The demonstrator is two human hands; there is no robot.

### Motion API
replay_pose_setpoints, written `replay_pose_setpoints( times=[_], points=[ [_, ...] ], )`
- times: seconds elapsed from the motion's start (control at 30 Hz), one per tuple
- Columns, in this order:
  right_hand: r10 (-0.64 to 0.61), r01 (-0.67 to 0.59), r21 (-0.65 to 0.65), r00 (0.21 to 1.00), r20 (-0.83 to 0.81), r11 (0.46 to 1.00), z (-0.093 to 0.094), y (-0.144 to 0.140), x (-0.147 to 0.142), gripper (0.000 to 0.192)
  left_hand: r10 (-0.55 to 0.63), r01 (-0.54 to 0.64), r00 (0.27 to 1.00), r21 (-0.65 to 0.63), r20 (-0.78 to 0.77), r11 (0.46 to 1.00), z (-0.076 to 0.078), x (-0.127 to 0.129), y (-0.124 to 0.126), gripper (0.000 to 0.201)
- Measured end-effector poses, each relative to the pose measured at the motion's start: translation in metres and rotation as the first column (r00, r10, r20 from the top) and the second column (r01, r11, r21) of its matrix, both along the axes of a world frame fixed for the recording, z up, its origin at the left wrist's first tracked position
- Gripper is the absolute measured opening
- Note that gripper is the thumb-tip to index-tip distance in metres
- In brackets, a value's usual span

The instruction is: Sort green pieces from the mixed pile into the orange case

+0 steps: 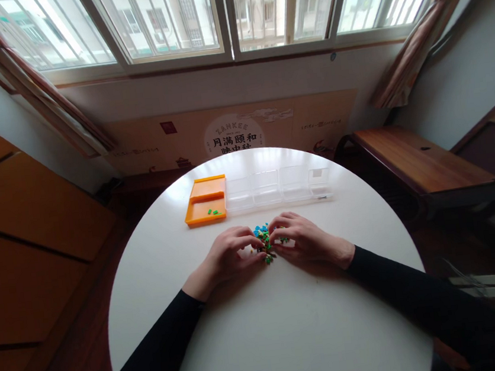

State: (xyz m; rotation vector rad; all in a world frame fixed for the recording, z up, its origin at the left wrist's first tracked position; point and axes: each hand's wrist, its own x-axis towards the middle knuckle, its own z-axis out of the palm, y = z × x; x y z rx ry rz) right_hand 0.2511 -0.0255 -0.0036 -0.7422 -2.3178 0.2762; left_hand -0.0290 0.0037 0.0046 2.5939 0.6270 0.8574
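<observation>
Into the head view we go, and it's all about the middle of the round white table (pixel 265 338), where a small pile of tiny coloured building pieces (pixel 269 260) sits between 2 bare hands, blue at the far edge, green and yellow nearer. The left hand (pixel 236 251) comes in from its own side, fingers curled, thumb and forefinger tips drawn close at the pile's edge. Opposite, the right hand (pixel 302 237) mirrors it, fingers arched over, its far fingertips hiding part of the heap. Is either grip clamped on a piece? Can't tell from here; the parts are too small and the fingers cover them. That low, facing posture looks chosen so 2 sets of fingertips can work such fiddly bits, with the tabletop there to steady the hands. Just beyond, the orange tray (pixel 207 196) has 2 sections, and a few green pieces (pixel 215 212) lie in the nearer section, its raised rim presumably there to stop them straying. Beside it runs a clear compartment tray (pixel 267 199), see-through, perhaps so its contents show at a glance. The trays stand past the hands, probably to leave elbow room.
</observation>
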Motion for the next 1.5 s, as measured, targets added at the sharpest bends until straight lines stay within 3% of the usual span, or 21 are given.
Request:
replay_pose_setpoints(
  times=[0.47,0.83,1.07,1.33,1.5],
  points=[
    [0.003,-0.003,-0.02,1.0,-0.005,1.0,-0.002,0.001,0.0,0.014,0.02,-0.021,0.999,0.037,0.029,0.999,-0.003,0.001,0.0,0.014],
    [-0.052,0.051,-0.01,0.993,-0.104,0.999,-0.01,0.007,0.001,0.007,0.104,-0.113,0.992,0.117,0.077,0.987,-0.003,0.008,-0.003,0.01],
    [-0.098,0.083,-0.083,0.974,-0.204,0.993,-0.007,0.004,0.0,0.01,0.176,-0.194,0.978,0.173,0.116,0.966,-0.011,0.012,0.0,0.016],
    [-0.101,0.061,-0.158,0.96,-0.262,0.986,-0.003,0.0,-0.003,0.009,0.155,-0.19,0.978,0.291,0.138,0.938,-0.007,0.016,-0.001,0.008],
    [-0.099,0.067,-0.145,0.969,-0.225,0.987,-0.003,0.002,0.0,0.016,0.168,-0.198,0.974,0.22,0.15,0.955,-0.004,0.013,-0.001,0.009]
  ],
)
